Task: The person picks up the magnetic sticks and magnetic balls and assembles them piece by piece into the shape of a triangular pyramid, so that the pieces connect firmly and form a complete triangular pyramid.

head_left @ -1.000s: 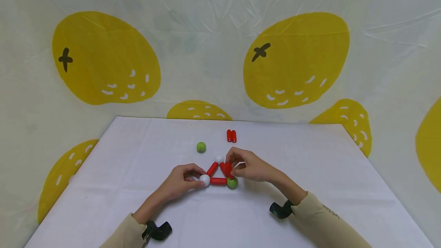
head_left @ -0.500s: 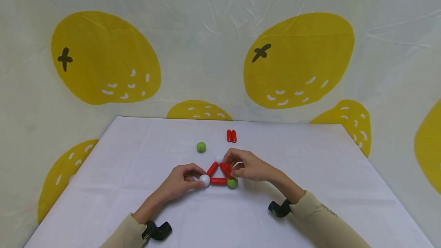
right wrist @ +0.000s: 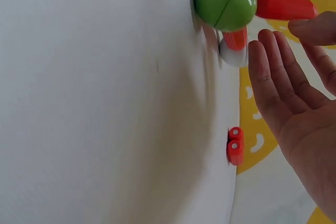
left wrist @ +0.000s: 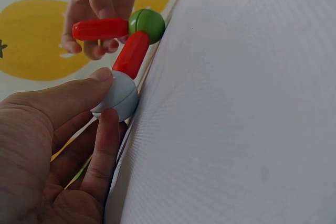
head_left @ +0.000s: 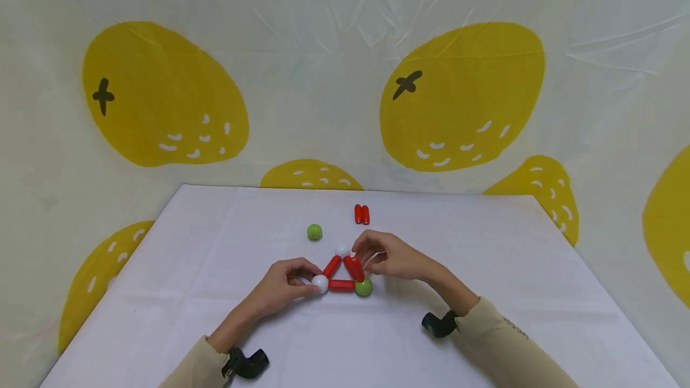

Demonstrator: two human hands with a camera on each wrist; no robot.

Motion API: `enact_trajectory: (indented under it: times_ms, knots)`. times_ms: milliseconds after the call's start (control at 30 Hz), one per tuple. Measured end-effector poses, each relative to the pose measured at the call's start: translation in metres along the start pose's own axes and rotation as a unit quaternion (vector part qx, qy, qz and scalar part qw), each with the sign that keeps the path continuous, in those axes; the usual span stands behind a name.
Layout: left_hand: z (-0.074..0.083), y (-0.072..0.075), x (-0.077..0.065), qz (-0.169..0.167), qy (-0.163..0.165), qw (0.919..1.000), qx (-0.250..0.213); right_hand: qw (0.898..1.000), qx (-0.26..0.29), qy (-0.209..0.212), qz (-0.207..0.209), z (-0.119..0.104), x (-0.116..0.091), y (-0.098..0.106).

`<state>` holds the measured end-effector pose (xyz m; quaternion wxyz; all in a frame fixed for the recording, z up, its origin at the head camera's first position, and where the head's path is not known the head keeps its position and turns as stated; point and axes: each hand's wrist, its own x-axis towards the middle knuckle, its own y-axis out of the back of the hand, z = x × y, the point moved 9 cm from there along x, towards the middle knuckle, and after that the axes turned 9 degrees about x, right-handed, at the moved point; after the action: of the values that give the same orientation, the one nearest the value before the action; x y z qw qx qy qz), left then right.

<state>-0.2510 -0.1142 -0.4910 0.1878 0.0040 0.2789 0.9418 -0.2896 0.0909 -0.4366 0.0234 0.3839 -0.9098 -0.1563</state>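
A triangle of red sticks (head_left: 341,285) joined by balls lies on the white table. At its near left corner my left hand (head_left: 288,280) pinches a white ball (head_left: 320,284) between thumb and fingers; the left wrist view shows this grip on the ball (left wrist: 118,98). The near right corner is a green ball (head_left: 363,287), from which another red stick (right wrist: 286,6) stands up. Beside that stick is my right hand (head_left: 390,256), its fingers extended and its thumb near the stick's free end. Another white ball (head_left: 342,250) forms the far corner.
Behind the triangle lie a loose green ball (head_left: 314,232) and, farther back, two red sticks (head_left: 362,214) side by side. A cloth (head_left: 312,94) with yellow fruit prints hangs beyond the table's (head_left: 458,208) far edge.
My right hand has let go of the standing red stick and moved slightly right of it. The stick stays up on the green ball. My left hand keeps its place on the white ball.
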Motion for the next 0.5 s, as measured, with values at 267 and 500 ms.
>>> enact_trajectory:
  times_ms: [267, 500]
  knots:
    - [0.0, 0.0, 0.0, -0.001, -0.007, 1.0, -0.003, 1.0, -0.002, 0.001, 0.029, 0.004, 0.007, 0.028]
    - [-0.001, 0.0, 0.0, 0.003, -0.008, 0.9999, 0.009, 0.995, -0.019, -0.009, 0.102, 0.01, 0.018, 0.059]
